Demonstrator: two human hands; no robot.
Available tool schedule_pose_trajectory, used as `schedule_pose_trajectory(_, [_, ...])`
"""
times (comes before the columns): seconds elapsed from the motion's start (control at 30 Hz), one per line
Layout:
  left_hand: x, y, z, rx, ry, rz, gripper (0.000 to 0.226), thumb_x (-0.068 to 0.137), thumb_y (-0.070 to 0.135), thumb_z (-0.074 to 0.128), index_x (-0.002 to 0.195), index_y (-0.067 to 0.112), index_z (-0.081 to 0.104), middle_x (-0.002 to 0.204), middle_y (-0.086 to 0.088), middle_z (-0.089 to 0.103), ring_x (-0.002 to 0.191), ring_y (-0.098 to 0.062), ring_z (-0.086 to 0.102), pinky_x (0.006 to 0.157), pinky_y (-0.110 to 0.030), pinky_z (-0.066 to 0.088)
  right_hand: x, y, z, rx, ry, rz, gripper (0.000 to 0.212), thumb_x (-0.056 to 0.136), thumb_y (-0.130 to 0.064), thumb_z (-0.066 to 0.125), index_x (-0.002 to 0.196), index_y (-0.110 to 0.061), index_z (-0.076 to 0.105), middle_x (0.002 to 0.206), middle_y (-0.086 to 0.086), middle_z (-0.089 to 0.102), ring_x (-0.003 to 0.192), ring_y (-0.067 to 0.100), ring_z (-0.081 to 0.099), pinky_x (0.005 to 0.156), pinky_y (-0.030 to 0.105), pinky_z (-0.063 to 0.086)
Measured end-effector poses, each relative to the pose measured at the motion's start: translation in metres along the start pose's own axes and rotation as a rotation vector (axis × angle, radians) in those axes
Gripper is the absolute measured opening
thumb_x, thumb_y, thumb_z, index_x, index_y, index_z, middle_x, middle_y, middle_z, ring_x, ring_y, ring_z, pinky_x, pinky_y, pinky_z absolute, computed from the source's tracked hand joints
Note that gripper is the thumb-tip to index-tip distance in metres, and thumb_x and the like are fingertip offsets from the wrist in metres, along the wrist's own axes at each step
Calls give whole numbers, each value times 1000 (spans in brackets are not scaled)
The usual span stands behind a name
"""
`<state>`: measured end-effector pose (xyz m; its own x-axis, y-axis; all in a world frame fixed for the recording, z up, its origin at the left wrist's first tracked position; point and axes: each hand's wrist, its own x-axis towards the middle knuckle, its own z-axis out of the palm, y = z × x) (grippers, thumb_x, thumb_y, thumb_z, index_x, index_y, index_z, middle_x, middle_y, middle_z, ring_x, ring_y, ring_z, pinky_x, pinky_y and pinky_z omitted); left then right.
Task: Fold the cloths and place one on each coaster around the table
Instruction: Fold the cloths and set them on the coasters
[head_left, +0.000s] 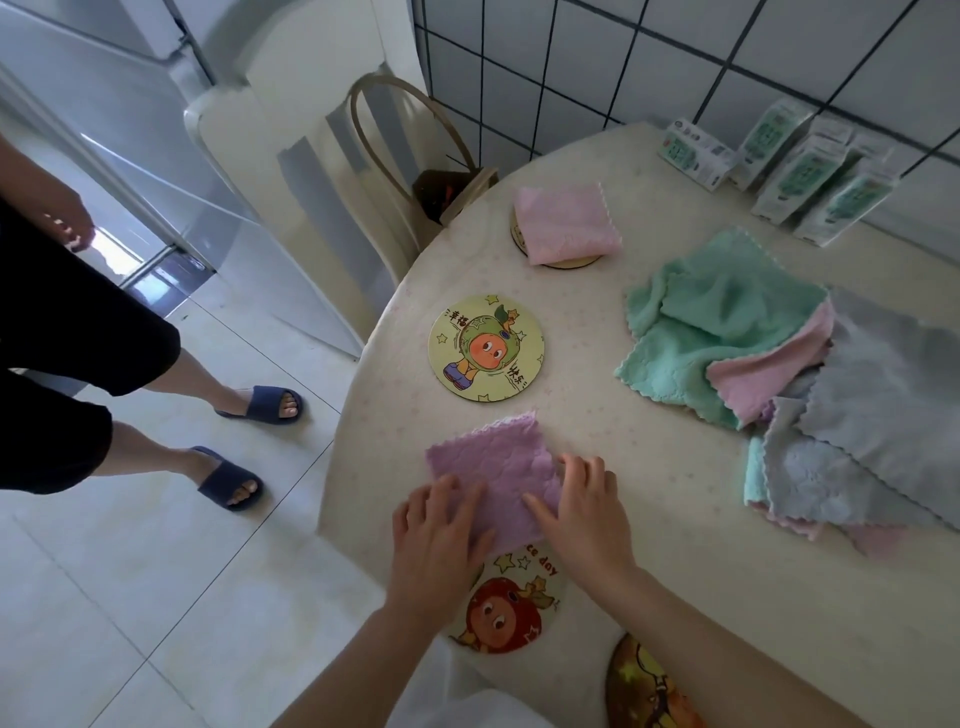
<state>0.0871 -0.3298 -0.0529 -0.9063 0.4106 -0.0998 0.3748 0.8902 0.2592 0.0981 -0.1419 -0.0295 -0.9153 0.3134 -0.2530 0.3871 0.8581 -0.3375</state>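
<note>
A folded purple cloth (493, 467) lies on the round table (649, 493) near its left edge. My left hand (436, 535) presses on the cloth's near left part, fingers spread. My right hand (587, 514) rests on its right edge, fingers flat. Partly under the cloth and my hands sits a strawberry coaster (511, 608). Beyond it lies a bare green-character coaster (485, 348). Farther back, a folded pink cloth (566, 221) covers another coaster (563, 262). A pile of unfolded green, pink and grey cloths (779, 374) fills the right side.
Another person (93, 364) in blue slippers stands on the tiled floor at left. A chair (332, 171) holding a bag (447, 192) stands behind the table. Several cartons (795, 171) line the tiled wall. An orange coaster (644, 686) shows at the bottom edge.
</note>
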Motion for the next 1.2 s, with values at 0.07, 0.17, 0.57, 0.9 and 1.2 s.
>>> schedule_pose_trajectory(0.07, [-2,1,-2,-10,-24,-98,55,85,59,41,132,30,48,118,-5,49,99,-25,51,80,-40,46,-7,3,1,25,-17,61,57,85,-57,54,124,-17,42,121,3,44,103,18,43,76,25,46])
schedule_pose_trajectory(0.17, [-5,4,-6,-95,-19,-187,53,86,51,50,133,27,46,117,-7,47,98,-25,50,79,-40,45,-12,4,-1,81,-21,131,48,88,-50,55,122,-17,44,121,2,44,104,17,43,75,24,44])
schedule_pose_trajectory(0.57, [28,21,-33,-877,-52,-847,69,80,10,65,140,14,31,112,-7,52,95,-20,55,80,-34,50,7,-7,-14,452,-225,420,37,87,-28,60,118,-10,49,110,5,57,91,18,56,75,27,47])
schedule_pose_trajectory(0.9, [61,5,-58,-1311,-319,-1102,28,79,17,73,101,0,65,97,-16,69,79,-26,64,55,-27,49,23,-9,-39,827,-452,593,15,82,-26,61,83,-14,52,72,5,44,56,16,41,46,22,30])
schedule_pose_trajectory(1.2, [111,-14,-96,-1798,-412,-848,31,88,6,58,118,3,57,115,-18,66,102,-35,65,75,-44,57,65,-23,-75,1003,-395,422,13,91,-24,57,97,-16,65,93,5,71,80,17,67,64,29,55])
